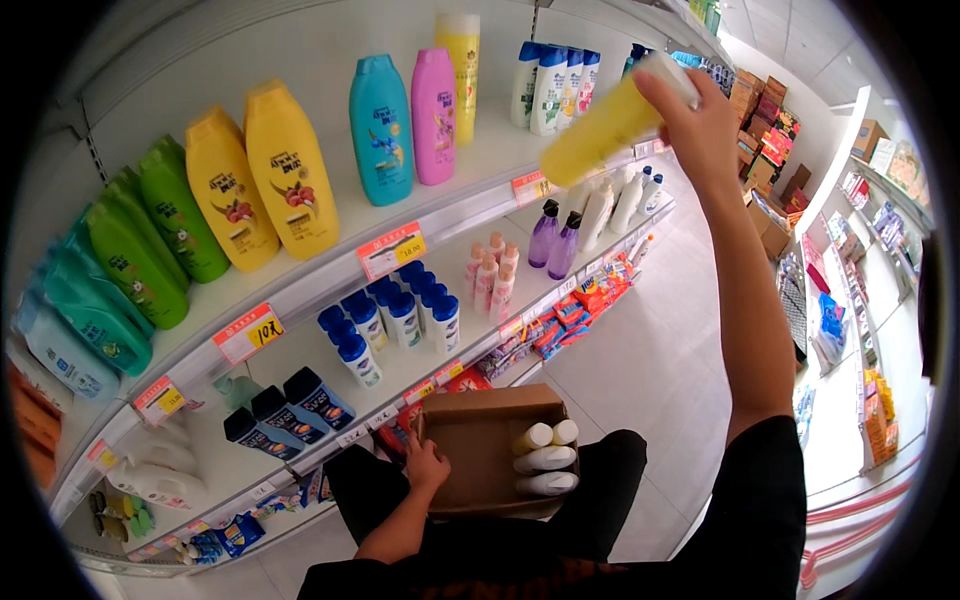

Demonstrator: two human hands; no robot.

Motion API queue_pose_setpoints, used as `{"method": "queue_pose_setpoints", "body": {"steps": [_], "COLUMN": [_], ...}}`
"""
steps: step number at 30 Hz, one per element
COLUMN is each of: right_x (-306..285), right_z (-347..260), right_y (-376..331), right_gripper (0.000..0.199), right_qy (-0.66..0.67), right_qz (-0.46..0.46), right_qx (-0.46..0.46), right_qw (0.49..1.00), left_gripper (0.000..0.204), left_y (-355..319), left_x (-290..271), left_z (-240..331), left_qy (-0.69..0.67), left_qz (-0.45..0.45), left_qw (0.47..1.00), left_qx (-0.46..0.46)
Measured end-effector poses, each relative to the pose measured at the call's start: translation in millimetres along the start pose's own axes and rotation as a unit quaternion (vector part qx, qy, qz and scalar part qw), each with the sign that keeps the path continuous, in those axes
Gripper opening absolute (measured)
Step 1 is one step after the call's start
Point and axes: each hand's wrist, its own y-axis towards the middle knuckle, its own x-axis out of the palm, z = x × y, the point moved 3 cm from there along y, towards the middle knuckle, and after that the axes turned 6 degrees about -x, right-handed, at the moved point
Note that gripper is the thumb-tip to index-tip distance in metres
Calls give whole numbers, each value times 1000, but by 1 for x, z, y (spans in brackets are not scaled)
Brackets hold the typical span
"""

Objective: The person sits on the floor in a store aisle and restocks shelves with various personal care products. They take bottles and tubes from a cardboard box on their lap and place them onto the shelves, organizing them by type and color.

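Observation:
My right hand (698,125) is raised in front of the upper shelf, closed around the capped end of a clear yellow bottle (603,128). The bottle is tilted, its white cap up and to the right. A similar yellow bottle (464,80) stands upright on that shelf beside a pink bottle (434,118) and a teal bottle (381,132). Low down, an open cardboard box (485,410) rests at my lap between my knees. My left hand (427,464) grips its left wall. Several bottles (546,459), some pale and some yellow-capped, lie along the box's right side.
Yellow shampoo bottles (293,170) and green bottles (135,250) line the upper shelf (330,225) to the left. Below are blue-capped white bottles (403,318), pink bottles (487,282) and purple bottles (563,245). Across the aisle floor (665,340) stand more shelves (850,350), with stacked cartons (765,120) behind.

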Motion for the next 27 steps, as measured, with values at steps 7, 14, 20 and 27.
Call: {"method": "queue_pose_setpoints", "body": {"steps": [7, 14, 20, 27], "right_x": [73, 133, 163, 170], "right_z": [2, 25, 21, 54], "right_y": [64, 81, 42, -12], "right_gripper": [97, 94, 74, 74], "right_qy": [-27, -53, -9, -18], "right_qz": [-78, -18, -77, -5], "right_qx": [9, -35, 16, -58], "right_qw": [997, 998, 997, 998], "left_gripper": [27, 29, 30, 31], "left_y": [5, 6, 9, 7], "left_x": [-2, 0, -1, 5], "left_z": [-5, -2, -5, -11], "left_qy": [-26, -26, -29, -24], "left_qz": [-11, -34, -33, -10], "left_qw": [999, 998, 998, 999], "left_qx": [-34, -41, -50, -32]}}
